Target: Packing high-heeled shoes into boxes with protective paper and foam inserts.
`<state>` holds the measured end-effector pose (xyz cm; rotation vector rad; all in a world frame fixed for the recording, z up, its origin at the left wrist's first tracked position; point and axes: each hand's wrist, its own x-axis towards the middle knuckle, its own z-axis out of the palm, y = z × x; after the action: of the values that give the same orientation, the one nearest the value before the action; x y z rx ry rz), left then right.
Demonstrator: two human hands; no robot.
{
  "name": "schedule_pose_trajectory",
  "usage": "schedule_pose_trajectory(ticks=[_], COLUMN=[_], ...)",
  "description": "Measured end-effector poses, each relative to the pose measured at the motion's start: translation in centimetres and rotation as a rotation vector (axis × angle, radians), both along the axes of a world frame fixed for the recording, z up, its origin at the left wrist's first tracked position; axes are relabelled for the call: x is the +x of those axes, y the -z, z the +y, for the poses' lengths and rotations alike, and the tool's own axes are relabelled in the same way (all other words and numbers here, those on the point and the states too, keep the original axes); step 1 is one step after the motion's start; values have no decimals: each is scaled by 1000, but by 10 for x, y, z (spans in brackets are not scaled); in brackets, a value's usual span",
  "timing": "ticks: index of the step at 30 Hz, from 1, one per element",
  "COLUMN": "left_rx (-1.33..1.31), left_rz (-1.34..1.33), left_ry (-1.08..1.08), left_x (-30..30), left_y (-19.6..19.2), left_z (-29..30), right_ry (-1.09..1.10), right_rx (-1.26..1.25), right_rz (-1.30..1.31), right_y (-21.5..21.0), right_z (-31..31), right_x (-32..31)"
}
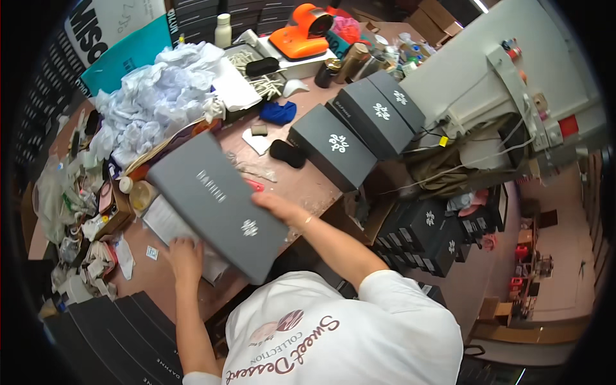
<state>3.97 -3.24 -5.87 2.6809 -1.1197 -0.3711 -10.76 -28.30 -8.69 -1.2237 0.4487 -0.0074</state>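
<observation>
My right hand [279,208] grips the right edge of a grey shoebox lid [215,205], with the thumb on top. The lid is tilted over white paper [168,221], which lies in what looks like an open grey box, mostly hidden below. My left hand [185,256] rests its fingers on this paper by the lid's lower left edge, not closed on anything I can make out. Right of the lid lie a black oval pad [287,154] and a blue cloth [278,113].
Closed grey shoeboxes [333,146] stand on the table's right side. A heap of crumpled white paper [160,96] fills the far left. Behind stands an orange machine [300,33]. Stacked dark boxes [427,231] are below right, more boxes [115,340] lower left.
</observation>
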Motion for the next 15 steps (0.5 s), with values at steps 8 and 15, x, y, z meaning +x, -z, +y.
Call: schedule_pose_trajectory(ticks=[8,15], left_rx=[-1248,-834], left_rz=[1055,852], left_ry=[-922,-753], left_x=[-38,-103], left_y=[93,72], left_z=[76,125], right_ry=[-51,-85], right_rx=[-703,-515], right_rz=[113,312], right_y=[47,23], right_z=[108,160], right_x=[72,-22])
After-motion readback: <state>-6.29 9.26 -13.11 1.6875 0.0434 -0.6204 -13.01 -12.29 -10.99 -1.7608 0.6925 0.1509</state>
